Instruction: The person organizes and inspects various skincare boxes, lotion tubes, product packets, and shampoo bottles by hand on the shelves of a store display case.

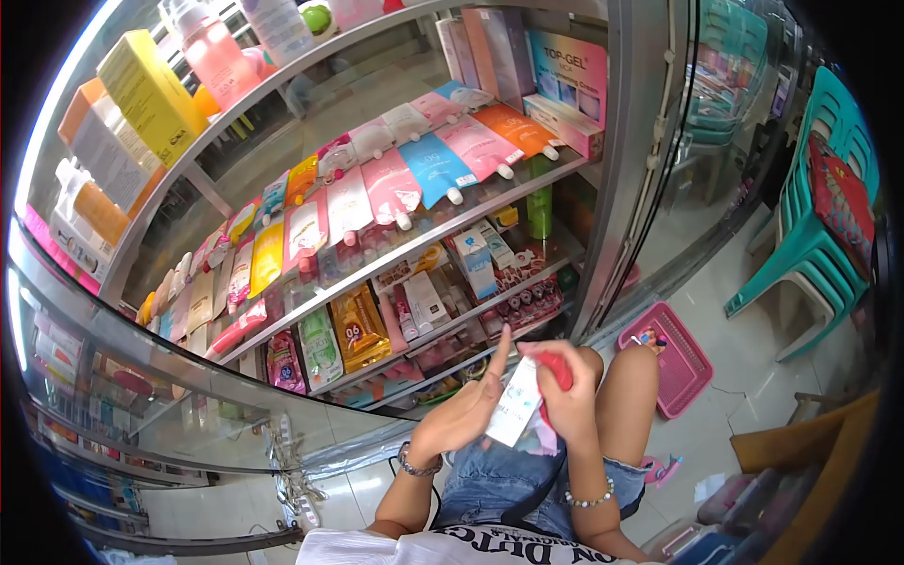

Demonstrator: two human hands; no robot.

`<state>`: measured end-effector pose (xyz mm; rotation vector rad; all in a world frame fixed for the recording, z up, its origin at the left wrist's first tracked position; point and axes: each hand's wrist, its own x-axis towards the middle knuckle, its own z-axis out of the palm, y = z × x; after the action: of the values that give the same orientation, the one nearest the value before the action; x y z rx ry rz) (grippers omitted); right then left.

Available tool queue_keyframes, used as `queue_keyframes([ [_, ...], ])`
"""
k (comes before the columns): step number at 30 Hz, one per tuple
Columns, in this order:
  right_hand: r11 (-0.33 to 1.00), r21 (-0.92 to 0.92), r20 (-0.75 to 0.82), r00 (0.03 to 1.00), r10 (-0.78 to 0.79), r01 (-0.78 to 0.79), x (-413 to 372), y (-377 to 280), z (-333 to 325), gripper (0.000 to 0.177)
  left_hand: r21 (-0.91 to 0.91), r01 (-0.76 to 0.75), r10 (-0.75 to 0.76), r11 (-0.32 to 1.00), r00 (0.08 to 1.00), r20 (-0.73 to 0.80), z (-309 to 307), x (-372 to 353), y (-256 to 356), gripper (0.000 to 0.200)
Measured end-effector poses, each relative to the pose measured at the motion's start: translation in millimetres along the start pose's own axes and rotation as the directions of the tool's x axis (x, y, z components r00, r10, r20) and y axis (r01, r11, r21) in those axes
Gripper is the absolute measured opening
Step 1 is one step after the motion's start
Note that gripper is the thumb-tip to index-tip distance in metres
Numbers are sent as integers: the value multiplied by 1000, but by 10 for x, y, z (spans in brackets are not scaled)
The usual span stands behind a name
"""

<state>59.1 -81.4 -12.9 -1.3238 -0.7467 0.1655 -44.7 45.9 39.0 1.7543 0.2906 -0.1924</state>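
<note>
Above the lap, a white box (516,403) with small print stands tilted between my two hands. My left hand (461,414) has its fingers stretched out, with the palm against the box's left side. Something red (556,369) is in my right hand (573,400), whose fingers are wrapped round it beside the box's right edge. A pale, crumpled piece (539,439) hangs below the box, near my right palm; what it is cannot be made out.
Ahead, a glass case holds a shelf (377,273) of cosmetic tubes and packets. A pink basket (692,377) sits on the floor at the right, beyond my knee. Stacked green chairs (800,235) stand farther right, and a wooden edge (800,438) is at the lower right.
</note>
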Motion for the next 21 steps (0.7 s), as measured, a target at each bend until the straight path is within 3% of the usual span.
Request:
queue_keyframes([
  [2,967,189,-120,974,194,-170,42,16,-93,16,-119,-64,64,991,998,-8,63,-8,18,70],
  [3,928,288,-165,942,292,-238,61,24,-136,13,84,-303,296,949,951,87,76,17,65,73],
  [4,929,280,-170,939,298,-244,74,42,-177,13,252,-532,488,808,845,219,92,41,101,79],
  [5,920,299,-202,925,321,-253,88,65,-221,13,241,-534,490,810,843,221,125,61,117,79],
  [8,900,335,-275,884,377,-280,88,82,-324,11,523,-418,388,743,906,173,252,112,131,84],
  [9,910,311,-291,884,365,-273,85,77,-337,12,514,-421,384,747,905,183,255,135,126,84],
  [12,928,268,-335,878,343,-260,73,82,-345,16,759,-494,651,424,749,124,195,200,104,71],
  [13,891,371,-304,872,384,-263,62,106,-348,21,753,-499,647,428,751,130,208,186,105,71],
  [15,786,560,-225,865,449,-262,98,84,-332,29,660,-502,673,559,740,-7,236,147,141,57],
  [16,785,560,-225,863,453,-266,114,63,-309,29,605,-501,673,618,735,-79,239,128,143,50],
  [17,695,681,-159,880,448,-231,126,41,-278,33,604,-498,670,622,738,-81,220,120,126,50],
  [19,460,871,-34,915,402,-170,163,-47,-201,41,599,-547,750,584,647,-141,142,130,77,50],
  [21,413,891,8,917,399,-187,160,-98,-138,42,600,-566,782,565,600,-170,144,126,38,50],
])
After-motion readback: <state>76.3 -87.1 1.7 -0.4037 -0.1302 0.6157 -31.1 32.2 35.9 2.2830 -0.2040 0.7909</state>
